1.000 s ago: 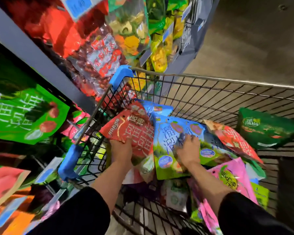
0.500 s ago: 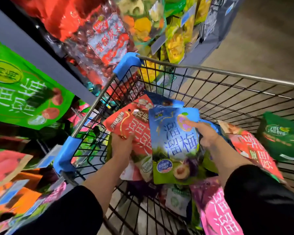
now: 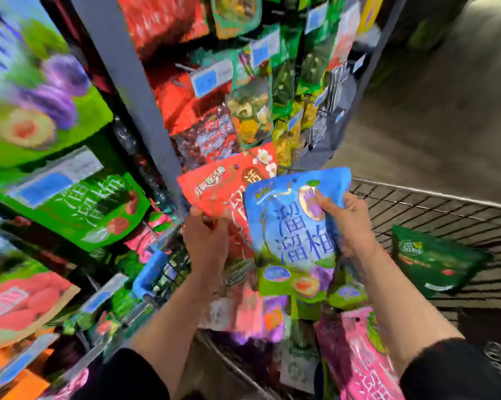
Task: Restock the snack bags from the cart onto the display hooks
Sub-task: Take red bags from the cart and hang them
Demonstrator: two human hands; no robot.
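Shop aisle, hanging snack bags (image 3: 252, 116), price tags (image 3: 211, 79), wire cart (image 3: 434, 209)

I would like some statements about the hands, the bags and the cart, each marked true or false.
1. The left hand holds a red bag. True.
2. The right hand holds a pink bag. False: it holds a blue bag.
3. A dark green bag lies in the cart. True.
4. The blue bag hangs on a hook. False: it is held above the cart.
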